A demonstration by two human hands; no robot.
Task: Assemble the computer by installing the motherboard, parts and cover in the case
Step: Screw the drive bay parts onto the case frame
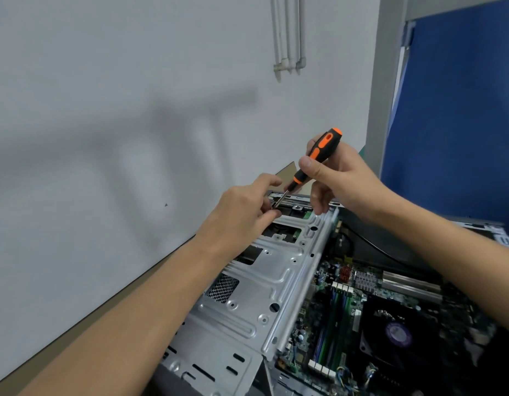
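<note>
Nearest to where I stand, the person's left forearm reaches up across the open case to the left hand. Its thumb and fingertips pinch the bare shaft of the screwdriver close to the tip. I take that as steadying the tip, perhaps over a screw, though the fingers hide whatever is there. Under that hand and wrist lies the silver drive cage, its long side running away toward the wall.

The screwdriver slants. Its tip is low, at the case's far rim and left of the right hand, and its orange-and-black handle rises up and to the right. The right hand wraps that handle with thumb and forefinger curled round it, the other fingers hanging loosely bent beneath. It looks like a grip made for turning.

Below the right wrist the motherboard already sits flat in the case, with its black fan nearer us. No cover is on. The case rests on the brown worktop, and a blue partition stands beyond the right hand.
</note>
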